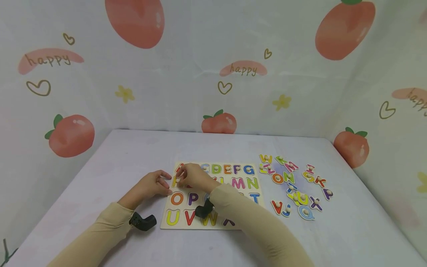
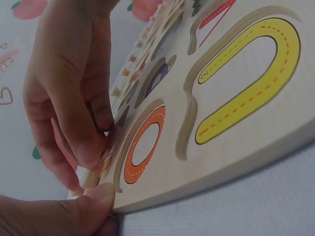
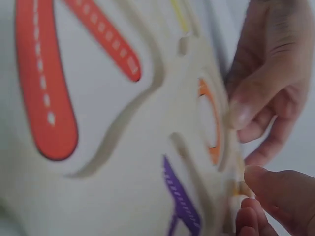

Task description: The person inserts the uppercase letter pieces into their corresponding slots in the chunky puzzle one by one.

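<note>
A wooden alphabet puzzle board [image 1: 181, 225] lies flat with rows of coloured letters. My right hand [image 1: 196, 176] reaches over its left side and pinches the small knob of a yellow letter piece [image 1: 174, 182] at the start of the second row. That letter is mostly covered by fingers, and whether it sits flush I cannot tell. My left hand [image 1: 151, 188] lies at the board's left edge, fingers loosely bent and thumb touching the rim beside the orange O [image 2: 145, 145]. Several knobbed letters, such as the blue G [image 1: 248, 170], fill the top row.
Loose knobbed letter pieces are scattered right of the board, among them a yellow W [image 1: 265, 158], a red V [image 1: 276, 207], a blue Q [image 1: 305, 213] and a purple P [image 1: 327, 194]. A patterned cloth [image 1: 186, 89] hangs behind the table [image 1: 140, 148].
</note>
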